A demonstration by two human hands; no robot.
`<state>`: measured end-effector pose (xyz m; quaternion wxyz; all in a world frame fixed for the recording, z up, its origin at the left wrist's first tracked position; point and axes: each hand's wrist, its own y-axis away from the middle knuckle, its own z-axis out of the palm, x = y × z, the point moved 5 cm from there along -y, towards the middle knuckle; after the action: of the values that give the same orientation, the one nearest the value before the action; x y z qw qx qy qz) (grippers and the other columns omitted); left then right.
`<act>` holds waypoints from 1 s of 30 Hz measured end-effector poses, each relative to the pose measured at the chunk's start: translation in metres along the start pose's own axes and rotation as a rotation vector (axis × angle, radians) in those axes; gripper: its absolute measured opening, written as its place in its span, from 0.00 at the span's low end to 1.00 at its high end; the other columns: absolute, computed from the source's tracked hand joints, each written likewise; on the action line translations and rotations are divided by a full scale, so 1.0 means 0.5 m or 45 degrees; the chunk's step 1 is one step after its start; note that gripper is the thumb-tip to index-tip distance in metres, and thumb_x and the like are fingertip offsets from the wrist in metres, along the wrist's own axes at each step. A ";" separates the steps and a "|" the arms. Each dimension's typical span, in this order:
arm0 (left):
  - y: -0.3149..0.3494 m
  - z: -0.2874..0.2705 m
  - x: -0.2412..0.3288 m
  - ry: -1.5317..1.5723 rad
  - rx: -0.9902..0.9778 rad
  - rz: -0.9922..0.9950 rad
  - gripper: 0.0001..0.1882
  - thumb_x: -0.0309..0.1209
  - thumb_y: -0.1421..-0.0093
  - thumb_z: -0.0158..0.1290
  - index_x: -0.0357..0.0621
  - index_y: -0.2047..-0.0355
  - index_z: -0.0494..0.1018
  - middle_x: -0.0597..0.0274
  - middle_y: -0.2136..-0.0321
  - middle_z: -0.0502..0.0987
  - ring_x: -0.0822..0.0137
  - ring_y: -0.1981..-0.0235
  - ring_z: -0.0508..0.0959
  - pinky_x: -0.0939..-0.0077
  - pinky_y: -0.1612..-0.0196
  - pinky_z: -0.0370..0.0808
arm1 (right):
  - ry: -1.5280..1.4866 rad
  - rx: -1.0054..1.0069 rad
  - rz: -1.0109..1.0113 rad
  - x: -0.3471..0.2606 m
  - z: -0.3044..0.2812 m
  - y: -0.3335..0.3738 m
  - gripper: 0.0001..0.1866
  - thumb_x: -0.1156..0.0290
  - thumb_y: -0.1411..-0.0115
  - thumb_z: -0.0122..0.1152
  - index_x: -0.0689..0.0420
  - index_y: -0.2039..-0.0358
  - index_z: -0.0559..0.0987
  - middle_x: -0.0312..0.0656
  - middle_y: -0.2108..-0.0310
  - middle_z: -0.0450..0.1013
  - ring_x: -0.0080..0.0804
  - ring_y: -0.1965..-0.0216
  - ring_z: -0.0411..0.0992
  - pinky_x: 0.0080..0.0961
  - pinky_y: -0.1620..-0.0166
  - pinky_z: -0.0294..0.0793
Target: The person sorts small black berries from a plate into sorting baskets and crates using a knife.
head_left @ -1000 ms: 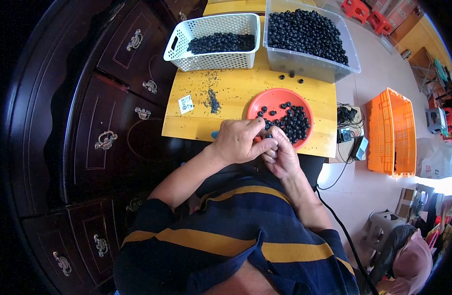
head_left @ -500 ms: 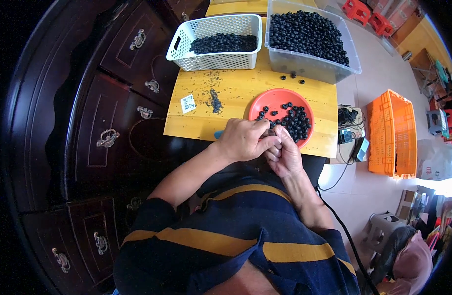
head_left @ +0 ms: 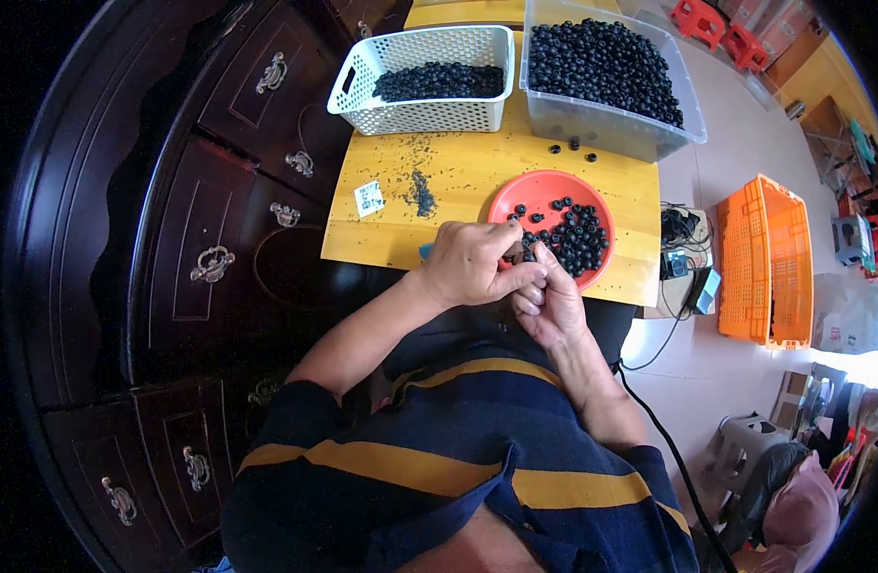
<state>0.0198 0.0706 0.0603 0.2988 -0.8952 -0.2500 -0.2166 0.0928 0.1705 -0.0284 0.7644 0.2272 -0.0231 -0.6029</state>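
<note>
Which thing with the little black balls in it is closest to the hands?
The round orange-red plastic plate, right beside both hands. The white lattice basket and the clear plastic bin sit at the table's far edge.

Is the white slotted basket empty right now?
No, the white basket holds a layer of small dark pieces along its bottom.
</note>
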 end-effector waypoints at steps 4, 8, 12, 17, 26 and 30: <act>0.002 0.002 0.001 -0.059 0.013 0.042 0.22 0.49 0.42 0.62 0.44 0.76 0.69 0.57 0.83 0.75 0.53 0.80 0.80 0.60 0.77 0.75 | -0.004 0.010 0.000 0.000 0.005 0.001 0.09 0.59 0.33 0.60 0.49 0.63 0.73 0.23 0.80 0.58 0.11 0.85 0.52 0.11 0.84 0.51; 0.003 0.007 -0.001 -0.064 -0.016 0.033 0.21 0.47 0.41 0.61 0.44 0.76 0.69 0.56 0.83 0.75 0.52 0.79 0.80 0.59 0.77 0.75 | -0.007 -0.005 -0.018 0.000 0.002 -0.002 0.09 0.59 0.32 0.60 0.48 0.64 0.73 0.23 0.80 0.58 0.11 0.85 0.52 0.11 0.84 0.51; 0.008 0.016 -0.009 -0.120 -0.039 0.050 0.21 0.49 0.40 0.59 0.44 0.75 0.71 0.58 0.83 0.77 0.54 0.81 0.80 0.60 0.78 0.75 | -0.009 0.054 -0.051 -0.001 0.001 -0.002 0.09 0.60 0.31 0.59 0.48 0.65 0.72 0.23 0.80 0.58 0.11 0.84 0.53 0.11 0.84 0.51; 0.010 0.030 -0.012 -0.126 -0.102 0.022 0.19 0.47 0.39 0.58 0.44 0.72 0.72 0.58 0.83 0.77 0.52 0.81 0.80 0.59 0.78 0.75 | 0.007 -0.015 -0.039 -0.005 -0.006 -0.009 0.13 0.57 0.31 0.58 0.48 0.71 0.72 0.24 0.82 0.60 0.13 0.85 0.55 0.13 0.84 0.53; -0.010 0.008 -0.029 0.207 -0.089 -0.116 0.14 0.43 0.38 0.58 0.46 0.68 0.72 0.56 0.80 0.78 0.50 0.77 0.80 0.58 0.73 0.75 | -0.050 0.051 0.076 0.006 -0.002 -0.014 0.13 0.55 0.30 0.55 0.49 0.67 0.73 0.24 0.81 0.58 0.13 0.84 0.54 0.13 0.83 0.52; -0.069 -0.043 -0.101 -0.007 -0.108 -0.334 0.14 0.41 0.39 0.60 0.42 0.68 0.76 0.54 0.79 0.79 0.56 0.76 0.82 0.63 0.73 0.75 | 0.200 0.041 0.056 -0.004 0.011 -0.002 0.13 0.57 0.28 0.52 0.54 0.58 0.76 0.24 0.80 0.56 0.12 0.83 0.51 0.13 0.83 0.49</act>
<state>-0.0443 0.0647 0.0635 0.2289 -0.8672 -0.3563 -0.2618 0.0896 0.1706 -0.0233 0.7732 0.2854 0.0224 -0.5659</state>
